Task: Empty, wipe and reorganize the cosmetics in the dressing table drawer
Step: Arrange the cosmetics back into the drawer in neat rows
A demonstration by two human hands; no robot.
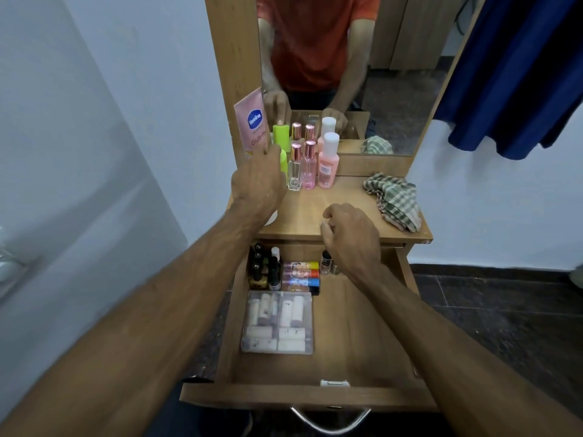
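The drawer (pixel 356 329) is pulled out below the dressing table top (pixel 334 209). At its back left stand dark nail-polish bottles (pixel 263 269), next to colourful lip balm tubes (pixel 301 275); in front lies a clear case of small tubes (pixel 277 323). A green bottle (pixel 284 164), two clear perfume bottles (pixel 301 167) and a pink bottle (pixel 327 162) stand on the top by the mirror. My left hand (pixel 257 181) reaches to the green bottle, hiding its own fingers. My right hand (pixel 350 234) hovers over the drawer's back, loosely curled and holding nothing.
A pink Vaseline tube (pixel 252 121) leans on the mirror frame left of the green bottle. A checked cloth (pixel 394 200) lies crumpled on the top's right side. Small jars (pixel 328 261) sit at the drawer's back. A blue garment (pixel 520 74) hangs at the right.
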